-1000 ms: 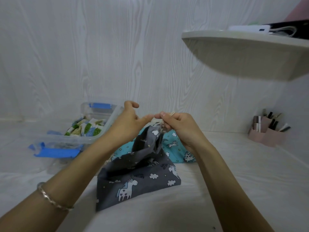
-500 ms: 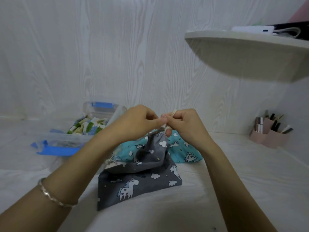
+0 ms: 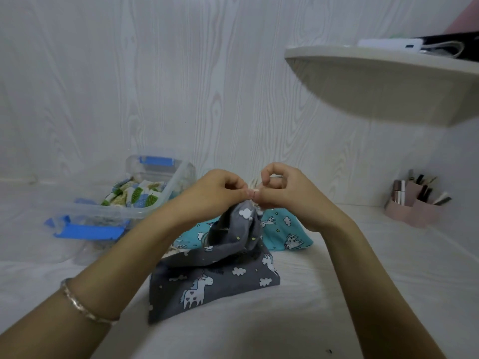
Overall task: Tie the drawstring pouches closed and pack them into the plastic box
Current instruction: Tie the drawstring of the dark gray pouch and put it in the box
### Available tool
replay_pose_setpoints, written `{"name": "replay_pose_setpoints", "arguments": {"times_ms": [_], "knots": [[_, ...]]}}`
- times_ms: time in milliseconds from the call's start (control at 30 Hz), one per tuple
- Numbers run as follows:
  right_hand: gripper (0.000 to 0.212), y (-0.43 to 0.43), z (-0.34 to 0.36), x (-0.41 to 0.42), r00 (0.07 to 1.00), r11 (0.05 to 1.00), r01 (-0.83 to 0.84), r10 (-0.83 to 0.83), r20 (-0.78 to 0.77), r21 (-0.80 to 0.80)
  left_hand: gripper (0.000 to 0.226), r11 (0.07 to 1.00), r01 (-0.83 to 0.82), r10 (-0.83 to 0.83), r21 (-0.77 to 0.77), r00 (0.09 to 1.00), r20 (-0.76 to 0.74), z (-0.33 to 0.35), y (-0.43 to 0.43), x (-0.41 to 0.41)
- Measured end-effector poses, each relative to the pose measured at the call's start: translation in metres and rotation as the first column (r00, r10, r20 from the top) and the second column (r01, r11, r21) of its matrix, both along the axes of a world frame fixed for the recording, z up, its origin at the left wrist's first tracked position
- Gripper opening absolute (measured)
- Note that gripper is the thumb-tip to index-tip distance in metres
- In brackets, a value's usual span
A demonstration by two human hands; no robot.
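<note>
1. Pinching the pale drawstring (image 3: 255,190) from both sides, the left hand (image 3: 220,193) and right hand (image 3: 293,195) meet fingertip to fingertip, fingers curled.
2. The cord sits at the gathered neck of the grey unicorn pouch (image 3: 220,283), whose base lies on the white surface while its neck is drawn upward.
3. A teal unicorn pouch (image 3: 282,229) lies just behind the grey pouch.
4. Behind and left of the grey pouch stands the clear plastic box (image 3: 103,212), holding leaf-print pouches (image 3: 134,195).
5. Well to its right stands a pink organiser (image 3: 414,211).
</note>
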State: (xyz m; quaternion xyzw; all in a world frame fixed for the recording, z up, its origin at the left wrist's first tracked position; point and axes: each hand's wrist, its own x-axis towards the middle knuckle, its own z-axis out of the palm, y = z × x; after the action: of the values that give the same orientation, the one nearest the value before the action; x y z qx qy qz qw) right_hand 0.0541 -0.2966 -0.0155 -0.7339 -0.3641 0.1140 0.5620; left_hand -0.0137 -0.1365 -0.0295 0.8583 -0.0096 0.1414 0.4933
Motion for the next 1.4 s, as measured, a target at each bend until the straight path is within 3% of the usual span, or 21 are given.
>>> {"name": "replay_pose_setpoints", "arguments": {"times_ms": [167,267,333,433,567,667,733,800,933,1000,1067,1200,1400], "knots": [[0.017,0.010,-0.018,-0.005,0.934,0.987,0.155,-0.157,0.320,0.033,0.027,0.999,-0.015,0.016,0.031,0.998,-0.060,0.003,0.006,0.001],[0.020,0.013,-0.023,-0.010,0.817,0.969,0.246,-0.190,0.545,-0.030,0.027,0.975,-0.056,0.078,0.214,0.992,-0.096,0.004,0.004,-0.003],[0.019,0.015,-0.022,-0.012,0.769,0.956,0.279,-0.170,0.616,-0.086,0.025,0.950,-0.046,0.081,0.309,0.991,-0.102,0.006,0.001,-0.006],[0.015,0.016,-0.022,-0.009,0.826,0.959,0.265,-0.174,0.536,-0.098,0.024,0.924,-0.009,0.047,0.382,0.995,-0.089,0.009,0.002,-0.011],[0.014,0.018,-0.027,0.003,0.983,0.989,0.145,-0.144,0.112,-0.001,0.024,0.865,0.021,0.024,0.502,0.996,-0.082,0.012,0.004,-0.012],[0.017,0.020,-0.031,0.011,0.958,0.991,0.025,0.013,-0.287,0.129,0.022,0.867,0.023,-0.014,0.497,1.000,-0.022,0.007,0.005,-0.009],[0.013,0.019,-0.034,0.012,0.907,0.970,-0.012,0.114,-0.407,0.244,0.020,0.913,0.033,-0.045,0.407,0.999,0.020,0.000,0.006,-0.006],[0.009,0.018,-0.037,0.011,0.931,0.961,0.012,0.090,-0.353,0.277,0.021,0.955,0.049,-0.062,0.294,0.997,0.035,-0.006,0.008,-0.003],[0.026,0.016,-0.042,0.005,0.985,0.955,0.175,-0.171,-0.039,0.241,0.023,0.987,0.047,-0.052,0.150,0.998,0.032,-0.008,0.012,0.000],[0.020,0.014,-0.043,0.003,0.979,0.952,0.164,-0.190,0.078,0.260,0.024,0.995,0.046,-0.049,0.093,0.998,0.030,-0.007,0.012,0.002],[0.013,0.014,-0.046,0.003,0.978,0.949,0.148,-0.183,0.105,0.278,0.024,0.998,0.049,-0.050,0.038,0.999,0.013,-0.006,0.012,0.003],[0.019,0.014,-0.049,0.002,0.978,0.932,0.157,-0.194,0.083,0.327,0.023,0.999,0.032,-0.033,-0.027,0.999,-0.023,-0.006,0.010,0.004],[0.014,0.016,-0.051,0.002,0.955,0.930,0.131,-0.211,0.207,0.342,0.021,0.995,0.033,-0.037,-0.095,0.998,-0.046,-0.005,0.009,0.004]]}}
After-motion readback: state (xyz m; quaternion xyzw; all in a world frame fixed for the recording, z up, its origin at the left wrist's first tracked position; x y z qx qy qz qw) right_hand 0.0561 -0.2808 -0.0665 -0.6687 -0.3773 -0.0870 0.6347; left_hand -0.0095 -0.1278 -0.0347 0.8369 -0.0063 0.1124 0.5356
